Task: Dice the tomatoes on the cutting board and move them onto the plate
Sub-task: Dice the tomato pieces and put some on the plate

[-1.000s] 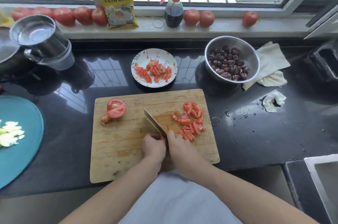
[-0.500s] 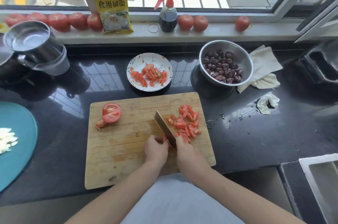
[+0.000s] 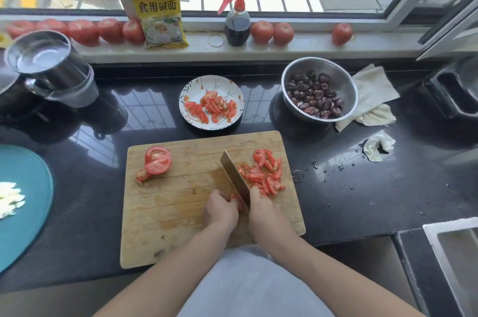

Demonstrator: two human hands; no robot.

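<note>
Two hands worked mid-dice on the cutting board (image 3: pixel 165 216): the right hand (image 3: pixel 263 209) gripped the knife (image 3: pixel 234 177), the left hand (image 3: pixel 221 209) curled over a tomato piece (image 3: pixel 236 199) beside the blade. The knife's long axis ran from the fingers up and leftward, tip away. Cut pieces (image 3: pixel 266 173) lay just beyond the right fingers (another half (image 3: pixel 157 161) waited far left). Judged next: more slices, then a transfer to the plate (image 3: pixel 191 89).
</note>
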